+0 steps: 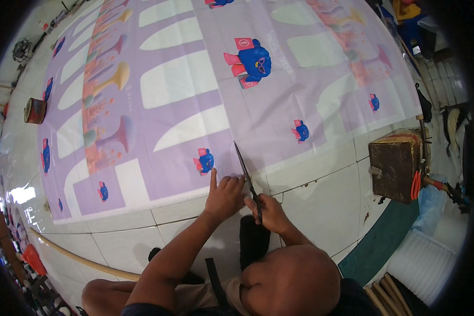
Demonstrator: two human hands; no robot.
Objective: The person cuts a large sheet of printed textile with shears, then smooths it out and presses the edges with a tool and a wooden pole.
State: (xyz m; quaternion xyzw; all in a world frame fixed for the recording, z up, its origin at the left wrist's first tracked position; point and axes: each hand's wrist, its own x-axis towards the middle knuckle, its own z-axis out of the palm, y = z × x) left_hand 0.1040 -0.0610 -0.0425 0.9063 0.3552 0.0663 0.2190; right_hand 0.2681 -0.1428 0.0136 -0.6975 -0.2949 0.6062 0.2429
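My right hand (268,210) is clenched around the handles of the scissors (246,171), blades pointing up into the near edge of the lilac printed fabric (258,105) spread on the tiled floor (321,200). My left hand (224,195) presses flat on the fabric just left of the scissors, forefinger stretched out, grasping nothing. Judging by this, the cut has barely entered; nearly the whole sheet lies uncut beyond. My head hides my lap, and the blade tips are hard to make out.

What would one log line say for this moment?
left hand: flat on purple printed fabric | right hand: grips scissors, blades on fabric edge | surface: white tiled floor
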